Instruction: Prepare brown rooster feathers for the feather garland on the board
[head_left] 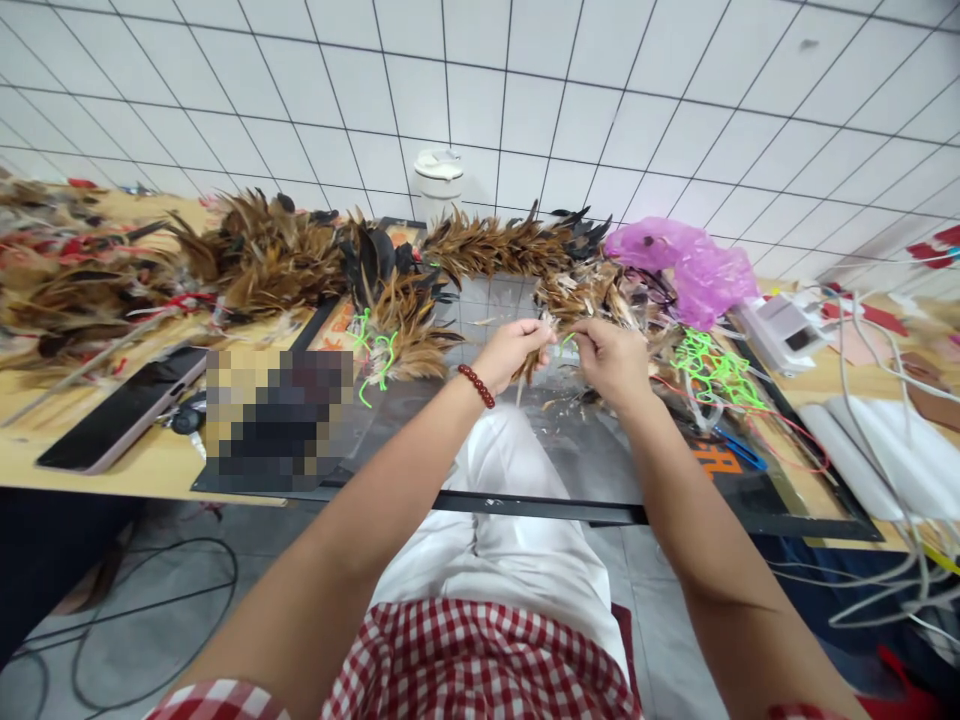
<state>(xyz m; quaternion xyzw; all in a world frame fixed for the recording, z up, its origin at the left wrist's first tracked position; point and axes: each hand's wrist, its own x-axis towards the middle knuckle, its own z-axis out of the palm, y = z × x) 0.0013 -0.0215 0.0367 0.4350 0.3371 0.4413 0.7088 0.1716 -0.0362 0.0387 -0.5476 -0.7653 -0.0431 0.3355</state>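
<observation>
My left hand (pixel 517 348), below a beaded bracelet (pixel 477 386), is closed on a small bunch of brown feathers (pixel 527 370), its pale quill ends near the fingertips. Close beside it, my right hand (pixel 611 358) pinches a short bright green tie (pixel 568 342). Loose brown and white feathers (pixel 585 295) lie just beyond both hands. More green ties (pixel 712 368) are heaped to the right of my right hand. Left of my left hand, a feather bundle (pixel 409 320) rests with several green ties (pixel 380 350) at its near end.
Feather bundles (pixel 277 250) cover the table's left and back. A pink plastic bag (pixel 694 265) and a white device (pixel 784 330) sit at the right, with a blue cutter (pixel 739 447) nearer. A phone (pixel 124 410) lies left. A white lidded cup (pixel 439 185) stands by the tiled wall.
</observation>
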